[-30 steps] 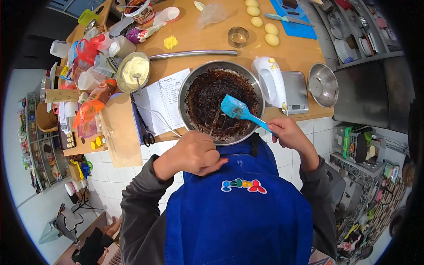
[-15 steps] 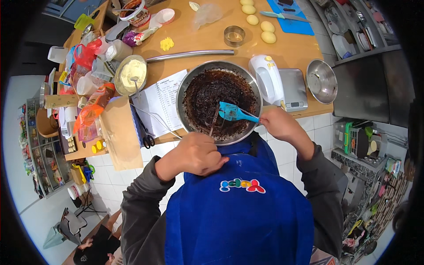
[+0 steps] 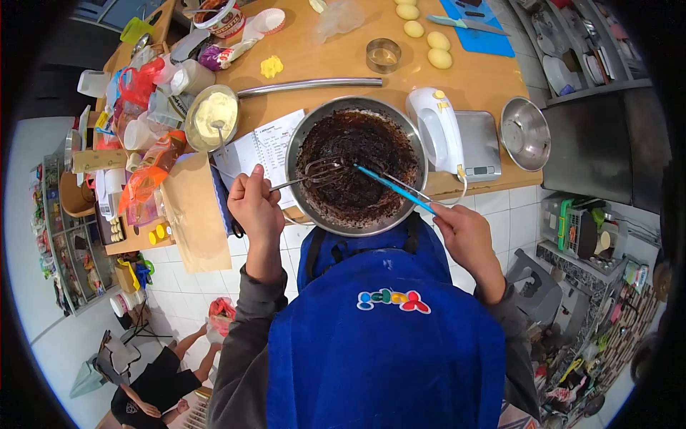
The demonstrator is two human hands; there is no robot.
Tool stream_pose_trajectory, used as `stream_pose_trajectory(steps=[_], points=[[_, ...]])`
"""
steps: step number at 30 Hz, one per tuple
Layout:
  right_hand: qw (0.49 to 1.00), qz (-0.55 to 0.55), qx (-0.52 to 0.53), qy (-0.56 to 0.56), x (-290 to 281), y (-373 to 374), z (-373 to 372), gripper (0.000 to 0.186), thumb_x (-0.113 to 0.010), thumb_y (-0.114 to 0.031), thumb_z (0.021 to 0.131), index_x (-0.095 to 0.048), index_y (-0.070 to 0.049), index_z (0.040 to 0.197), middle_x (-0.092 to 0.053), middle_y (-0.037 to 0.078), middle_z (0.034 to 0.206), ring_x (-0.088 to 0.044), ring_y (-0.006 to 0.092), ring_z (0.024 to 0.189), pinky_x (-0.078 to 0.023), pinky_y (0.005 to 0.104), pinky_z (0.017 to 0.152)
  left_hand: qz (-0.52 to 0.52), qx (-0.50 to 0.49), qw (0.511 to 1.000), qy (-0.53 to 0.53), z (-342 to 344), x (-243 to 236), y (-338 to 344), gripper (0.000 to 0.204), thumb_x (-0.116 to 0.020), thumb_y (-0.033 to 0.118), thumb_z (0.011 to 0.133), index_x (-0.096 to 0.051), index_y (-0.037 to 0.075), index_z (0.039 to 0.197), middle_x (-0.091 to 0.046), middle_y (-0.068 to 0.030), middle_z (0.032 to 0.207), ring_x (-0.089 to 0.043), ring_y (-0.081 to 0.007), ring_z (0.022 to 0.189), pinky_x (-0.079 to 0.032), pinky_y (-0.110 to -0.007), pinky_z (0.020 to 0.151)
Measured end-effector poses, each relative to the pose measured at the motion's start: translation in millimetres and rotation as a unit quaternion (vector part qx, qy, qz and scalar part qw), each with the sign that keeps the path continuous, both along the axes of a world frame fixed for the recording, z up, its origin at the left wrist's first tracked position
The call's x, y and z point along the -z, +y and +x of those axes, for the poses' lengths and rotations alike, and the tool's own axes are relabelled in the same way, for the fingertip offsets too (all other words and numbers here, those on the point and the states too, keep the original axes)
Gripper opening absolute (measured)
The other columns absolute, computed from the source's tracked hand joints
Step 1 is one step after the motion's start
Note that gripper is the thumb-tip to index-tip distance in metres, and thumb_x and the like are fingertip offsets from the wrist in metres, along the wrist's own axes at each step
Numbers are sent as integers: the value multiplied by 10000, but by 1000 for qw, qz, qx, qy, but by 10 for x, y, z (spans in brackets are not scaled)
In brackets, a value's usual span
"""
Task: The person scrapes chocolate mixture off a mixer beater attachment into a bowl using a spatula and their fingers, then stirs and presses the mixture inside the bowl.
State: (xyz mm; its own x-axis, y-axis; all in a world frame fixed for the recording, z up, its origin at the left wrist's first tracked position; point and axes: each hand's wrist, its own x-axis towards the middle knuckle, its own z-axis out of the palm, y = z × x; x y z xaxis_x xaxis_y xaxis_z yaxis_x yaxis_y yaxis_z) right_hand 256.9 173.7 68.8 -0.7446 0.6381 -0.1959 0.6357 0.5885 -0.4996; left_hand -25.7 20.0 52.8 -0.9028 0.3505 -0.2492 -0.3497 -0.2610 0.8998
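Note:
A steel bowl (image 3: 421, 136) at the table's near edge holds a dark brown, crumbly mixture (image 3: 357, 143). My left hand (image 3: 256, 204), at the bowl's left rim, pinches the shaft of a wire mixer beater (image 3: 325, 170). Its loops are smeared with the mixture and hang over the bowl. In my right hand (image 3: 463, 232), at the right rim, is the handle of a blue spatula (image 3: 393, 187), turned edge-on with its tip at the mixture. A second thin metal shaft (image 3: 406, 184) runs beside the spatula; whether my right hand also holds it, I cannot tell.
Right of the bowl are a white hand mixer (image 3: 437, 132), a scale (image 3: 482, 143) and an empty steel bowl (image 3: 525, 132). Left are a notebook (image 3: 268, 146), a bowl of pale cream (image 3: 214, 114) and piled packaging. Farther back lie a ring mould (image 3: 384, 56), dough balls (image 3: 439, 50) and a knife (image 3: 468, 25). Another person (image 3: 161, 379) is at lower left.
My left hand has moved left and up, lifting the beater so its loops now show. My right hand has shifted lower and right, and the spatula has turned from flat to edge-on.

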Motion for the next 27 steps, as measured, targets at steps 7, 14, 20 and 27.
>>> stream_pose_trajectory(steps=[7, 14, 20, 27], points=[[1000, 4, -11, 14, -33, -166, -13, 208, -631, -175, 809, -674, -154, 1011, -557, 97, 680, -587, 298, 632, -458, 417, 547, -13, -16, 993, -120, -35, 32, 34, 336, -560, 90, 890, -358, 155, 631, -249, 69, 517, -204, -43, 443, -174, -216, 397], [997, 67, -7, 22, -28, -218, -117, 215, -600, -161, 823, -662, -149, 1029, -542, 84, 668, -577, 281, 605, -450, 418, 518, -3, -18, 979, -204, -57, 151, 9, 252, -541, 118, 905, -389, 140, 705, -242, 64, 532, -205, -53, 447, -178, -222, 399], [996, 64, -51, -25, -165, -243, -249, 266, -585, -99, 771, -658, -107, 1027, -558, 94, 666, -595, 280, 617, -467, 417, 519, -12, -23, 979, -204, -17, 146, 39, 233, -526, 143, 921, -394, 138, 730, -256, 59, 535, -200, -58, 445, -186, -228, 398], [995, 64, -76, -17, -179, -256, -270, 295, -593, -89, 745, -654, -101, 1034, -564, 93, 665, -600, 278, 616, -473, 413, 520, -8, -36, 974, -223, -17, 199, 39, 228, -533, 150, 920, -396, 137, 739, -268, 58, 541, -204, -58, 453, -194, -228, 402]])
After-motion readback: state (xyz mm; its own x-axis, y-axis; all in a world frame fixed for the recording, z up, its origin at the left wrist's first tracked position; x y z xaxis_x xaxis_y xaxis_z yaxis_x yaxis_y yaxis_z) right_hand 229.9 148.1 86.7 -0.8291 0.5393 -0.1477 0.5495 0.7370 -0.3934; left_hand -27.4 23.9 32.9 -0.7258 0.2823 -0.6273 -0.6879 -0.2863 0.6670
